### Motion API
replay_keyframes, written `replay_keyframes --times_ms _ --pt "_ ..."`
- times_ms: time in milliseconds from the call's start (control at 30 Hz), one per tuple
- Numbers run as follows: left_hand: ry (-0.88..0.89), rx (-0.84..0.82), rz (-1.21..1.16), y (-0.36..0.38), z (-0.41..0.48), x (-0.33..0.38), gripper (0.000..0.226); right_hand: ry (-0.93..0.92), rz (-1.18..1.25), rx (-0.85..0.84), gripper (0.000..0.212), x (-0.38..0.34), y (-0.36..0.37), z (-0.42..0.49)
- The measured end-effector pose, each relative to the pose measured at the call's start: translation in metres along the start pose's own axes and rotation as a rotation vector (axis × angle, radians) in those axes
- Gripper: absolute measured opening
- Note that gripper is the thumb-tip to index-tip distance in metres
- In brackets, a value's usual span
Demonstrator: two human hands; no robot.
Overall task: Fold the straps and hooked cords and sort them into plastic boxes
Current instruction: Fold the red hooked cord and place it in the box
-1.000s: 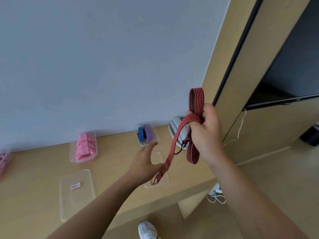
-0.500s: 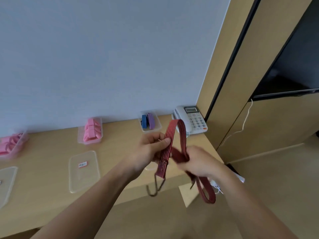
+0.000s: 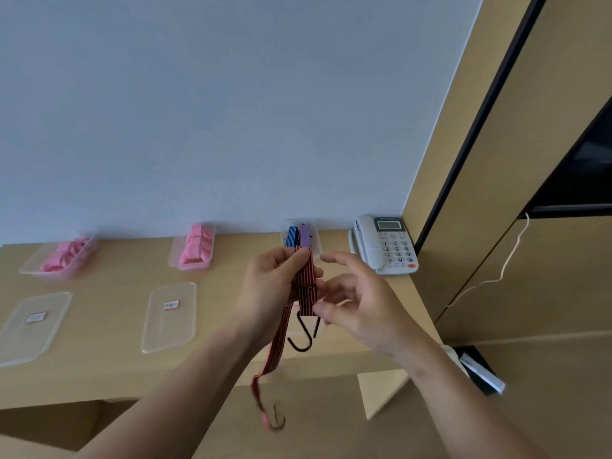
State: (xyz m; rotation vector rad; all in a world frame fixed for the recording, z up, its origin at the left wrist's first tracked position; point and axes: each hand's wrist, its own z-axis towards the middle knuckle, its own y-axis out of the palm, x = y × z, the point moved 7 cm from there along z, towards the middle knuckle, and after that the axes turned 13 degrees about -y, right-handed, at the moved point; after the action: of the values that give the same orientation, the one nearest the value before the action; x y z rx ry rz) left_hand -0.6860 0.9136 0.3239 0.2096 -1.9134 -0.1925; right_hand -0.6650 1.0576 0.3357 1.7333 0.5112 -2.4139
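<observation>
One view only, worn on the head, wide-angle. Looks forward and a little down, from above the front edge of the table (image 3: 99, 376), roughly square-on to the pale wall (image 3: 231, 111), which fills the upper half. Both forearms cross the bottom edge. Left hand (image 3: 268, 286), right hand (image 3: 361, 309) and cord (image 3: 306, 283) sit mid-frame, nearest the lens. Plastic boxes (image 3: 190, 268) along the back lie farther off. Phone (image 3: 385, 243) marks the back right corner; wood panel (image 3: 530, 144) leans in at the right.
</observation>
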Motion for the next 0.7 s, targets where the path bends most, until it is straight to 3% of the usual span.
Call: replay_keyframes --times_ms 100,300,400,467,533,633,700 --pt "0.011 0.054 -0.063 -0.004 0.002 0.002 0.023 0.021 -0.075 -0.078 0.074 0.008 0.006 0.002" --pt "-0.069 0.170 0.074 -0.019 0.008 0.007 0.026 -0.092 -0.034 0.149 0.039 -0.003 -0.015 0.020" --pt "-0.128 0.257 0.187 -0.031 0.009 0.001 0.032 -0.104 0.045 0.212 0.034 -0.007 -0.022 0.029" --pt "-0.078 0.297 0.218 -0.036 0.009 0.001 0.028 -0.125 0.064 0.193 0.038 -0.011 -0.021 0.037" --pt "0.000 0.215 0.180 -0.032 0.008 0.006 0.017 -0.134 0.056 0.165 0.041 -0.015 -0.022 0.046" --pt "0.042 -0.095 0.166 -0.009 0.003 0.012 0.028 -0.134 0.020 0.115 0.040 -0.024 -0.025 0.059" --pt "0.034 -0.184 0.142 -0.002 0.001 0.015 0.024 -0.126 0.004 0.090 0.037 -0.029 -0.031 0.066"
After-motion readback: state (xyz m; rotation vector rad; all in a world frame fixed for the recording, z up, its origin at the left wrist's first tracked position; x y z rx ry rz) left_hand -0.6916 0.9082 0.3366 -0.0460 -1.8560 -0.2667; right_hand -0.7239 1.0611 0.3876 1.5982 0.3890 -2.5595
